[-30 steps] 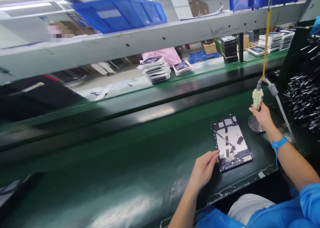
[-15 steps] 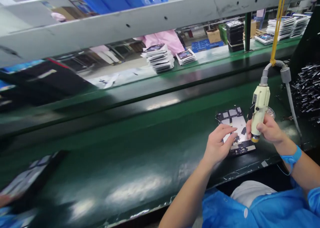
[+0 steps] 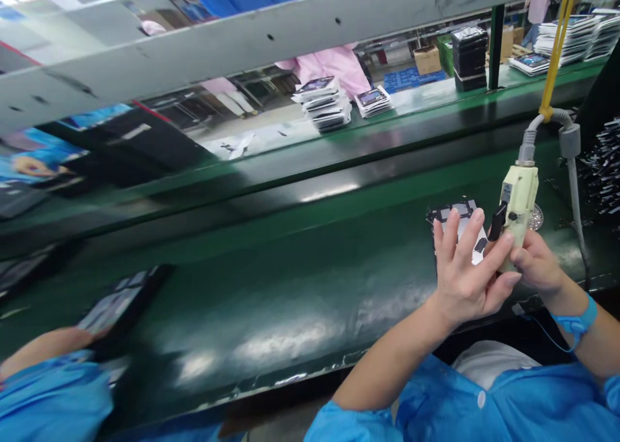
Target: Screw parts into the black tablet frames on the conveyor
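The cream-coloured powered driver [image 3: 523, 193] stood nearly upright in the right hand [image 3: 537, 261], whose fingers were wrapped about its lower body. Its bottom end was hidden by the left hand [image 3: 467, 280], which was open with its fingers spread; the index finger and thumb reached to the driver, though whether they touched it could not be told. Behind those spread fingers, an opened tablet [image 3: 464, 212] lay flat on the green bench [image 3: 314, 254], partly covered from sight. Just beyond the right hand, a round metal dish [image 3: 536, 217] showed past the driver's edge. Above that hand, a grey cable [image 3: 575, 222] looped from the driver's top at a yellow cord [image 3: 557, 48], then hung down to its right. A blue wristband [image 3: 576, 319] circled the right wrist. Well to the left of the left hand, a co-worker's blue sleeve [image 3: 53, 390] and forearm lay beside another dark device [image 3: 121, 300]. Far beyond the left hand stood stacked white-edged panels [image 3: 324, 103].
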The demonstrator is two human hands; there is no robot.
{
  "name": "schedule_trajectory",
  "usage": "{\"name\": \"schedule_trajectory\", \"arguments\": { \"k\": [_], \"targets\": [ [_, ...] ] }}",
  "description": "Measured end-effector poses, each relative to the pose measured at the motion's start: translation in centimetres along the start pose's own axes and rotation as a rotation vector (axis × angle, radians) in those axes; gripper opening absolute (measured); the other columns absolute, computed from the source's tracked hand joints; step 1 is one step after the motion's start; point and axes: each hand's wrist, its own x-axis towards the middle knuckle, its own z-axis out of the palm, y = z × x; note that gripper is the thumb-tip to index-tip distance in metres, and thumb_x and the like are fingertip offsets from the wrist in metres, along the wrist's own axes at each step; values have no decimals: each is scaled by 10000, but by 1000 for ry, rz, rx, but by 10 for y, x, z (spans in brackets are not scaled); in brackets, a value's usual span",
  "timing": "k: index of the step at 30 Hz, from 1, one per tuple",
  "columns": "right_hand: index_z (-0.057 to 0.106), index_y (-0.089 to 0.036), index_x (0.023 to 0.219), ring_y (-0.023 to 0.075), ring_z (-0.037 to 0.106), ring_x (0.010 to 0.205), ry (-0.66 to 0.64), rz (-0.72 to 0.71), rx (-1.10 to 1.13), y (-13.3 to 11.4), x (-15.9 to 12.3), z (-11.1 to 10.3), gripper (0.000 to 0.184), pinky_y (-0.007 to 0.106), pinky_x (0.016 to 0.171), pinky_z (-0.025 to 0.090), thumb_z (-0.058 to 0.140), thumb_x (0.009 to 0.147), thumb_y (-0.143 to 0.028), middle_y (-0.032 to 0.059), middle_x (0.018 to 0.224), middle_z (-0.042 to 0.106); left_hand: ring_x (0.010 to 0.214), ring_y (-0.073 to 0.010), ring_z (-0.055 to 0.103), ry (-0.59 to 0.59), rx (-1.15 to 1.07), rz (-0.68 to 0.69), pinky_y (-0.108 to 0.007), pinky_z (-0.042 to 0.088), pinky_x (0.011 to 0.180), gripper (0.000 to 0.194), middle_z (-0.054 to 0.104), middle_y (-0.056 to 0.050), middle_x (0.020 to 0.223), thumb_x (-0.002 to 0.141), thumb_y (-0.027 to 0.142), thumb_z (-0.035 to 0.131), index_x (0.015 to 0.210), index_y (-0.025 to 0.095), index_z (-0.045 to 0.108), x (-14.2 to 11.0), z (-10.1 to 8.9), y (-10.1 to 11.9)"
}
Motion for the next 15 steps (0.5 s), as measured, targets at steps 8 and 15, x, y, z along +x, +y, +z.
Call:
{"name": "schedule_trajectory", "arguments": {
  "k": [8,15],
  "targets": [
    [617,-206,921,143,543,659,10,-133,-132,8,-1,2,457,271,600,508,685,908,-658,12,756,599,1635,-380,109,-61,-27,-23,-594,108,1313,614,121,-99,1775,1007,446,603,1580,261,482,5,1,0],
    [592,-204,913,142,523,653,-7,-126,-150,11,-2,8,465,277,599,492,627,942,-667,12,766,588,1638,-394,71,-108,-57,-16,-608,115,1311,655,80,-68,1783,970,454,671,1577,292,483,8,0,-8]
  ]
}}
